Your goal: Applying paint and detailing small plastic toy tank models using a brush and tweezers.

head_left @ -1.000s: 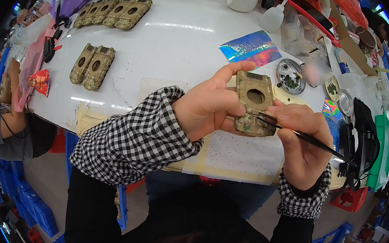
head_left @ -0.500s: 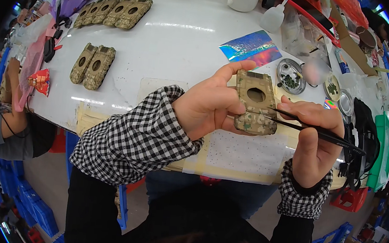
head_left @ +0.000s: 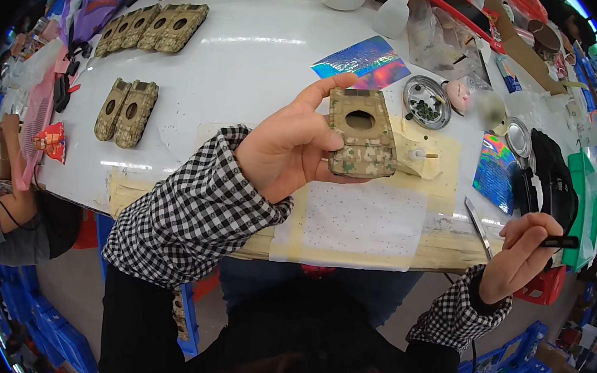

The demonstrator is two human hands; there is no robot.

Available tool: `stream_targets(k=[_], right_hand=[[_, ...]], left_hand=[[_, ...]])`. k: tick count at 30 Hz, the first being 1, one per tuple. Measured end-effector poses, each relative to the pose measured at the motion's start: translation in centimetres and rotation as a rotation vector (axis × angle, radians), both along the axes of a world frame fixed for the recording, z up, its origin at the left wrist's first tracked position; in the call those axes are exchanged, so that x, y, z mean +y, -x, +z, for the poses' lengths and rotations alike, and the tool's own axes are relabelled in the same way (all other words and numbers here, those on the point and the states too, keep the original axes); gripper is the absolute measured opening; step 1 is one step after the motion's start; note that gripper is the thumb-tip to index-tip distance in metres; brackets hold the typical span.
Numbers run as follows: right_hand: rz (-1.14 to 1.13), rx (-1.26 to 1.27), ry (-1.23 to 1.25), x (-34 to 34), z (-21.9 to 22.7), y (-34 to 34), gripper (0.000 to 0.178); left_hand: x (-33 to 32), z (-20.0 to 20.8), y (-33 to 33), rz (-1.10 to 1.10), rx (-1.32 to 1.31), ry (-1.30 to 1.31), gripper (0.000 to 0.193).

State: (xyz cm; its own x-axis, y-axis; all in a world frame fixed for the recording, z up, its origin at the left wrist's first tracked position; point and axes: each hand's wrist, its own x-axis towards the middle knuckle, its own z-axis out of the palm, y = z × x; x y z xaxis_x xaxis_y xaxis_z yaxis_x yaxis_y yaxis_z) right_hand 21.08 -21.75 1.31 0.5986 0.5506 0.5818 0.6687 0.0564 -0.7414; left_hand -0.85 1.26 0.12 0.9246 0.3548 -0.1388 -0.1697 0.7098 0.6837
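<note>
My left hand [head_left: 281, 142] grips a camouflage-painted model tank hull [head_left: 364, 157] by its left side, the thumb over the edge. The hull has a round hole in its upper part and is held above the table. My right hand [head_left: 518, 259] is apart from it, by the table's right edge, closed on black tweezers [head_left: 559, 242]. Only the tweezers' rear end shows; their tips are hidden. Beyond the hull stands a round metal dish [head_left: 444, 105] with small dark green parts. Below it lies a speckled white sheet [head_left: 352, 224] taped to the table.
Two more hulls [head_left: 124, 114] lie at the left, several others [head_left: 152, 27] behind them. A slim silver blade-like tool [head_left: 479, 229] lies near my right hand. Shiny holographic sheets [head_left: 364, 60], a white squeeze bottle [head_left: 392, 16] and a green tray [head_left: 583, 214] stand around. Another person's arm [head_left: 21, 174] is at far left.
My right hand has drawn the tweezers away from the hull, to the right and toward me. The view has shifted a little; my left hand still holds the hull.
</note>
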Motion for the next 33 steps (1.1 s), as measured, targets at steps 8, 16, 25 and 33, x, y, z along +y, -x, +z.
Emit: stream_targets(k=[8, 16, 25, 33], right_hand=[[-0.128, -0.345, 0.668, -1.9, -2.9, 1.9, 0.022], [-0.152, -0.616, 0.427, -1.1, -3.7, 2.1, 0.019], [1.064, -0.189, 1.593, -9.6, -4.9, 4.9, 0.028], [1.479, 0.717, 1.124, -19.0, -10.5, 6.4, 0.067]], left_hand=[[0.3, 0.0, -0.1, 0.041, 0.009, 0.008, 0.075], [0.6, -0.5, -0.4, 0.041, 0.002, 0.018, 0.074], [0.7, -0.5, -0.2, 0.036, -0.017, 0.038, 0.075], [0.6, -0.5, -0.4, 0.039, 0.01, 0.029, 0.072]])
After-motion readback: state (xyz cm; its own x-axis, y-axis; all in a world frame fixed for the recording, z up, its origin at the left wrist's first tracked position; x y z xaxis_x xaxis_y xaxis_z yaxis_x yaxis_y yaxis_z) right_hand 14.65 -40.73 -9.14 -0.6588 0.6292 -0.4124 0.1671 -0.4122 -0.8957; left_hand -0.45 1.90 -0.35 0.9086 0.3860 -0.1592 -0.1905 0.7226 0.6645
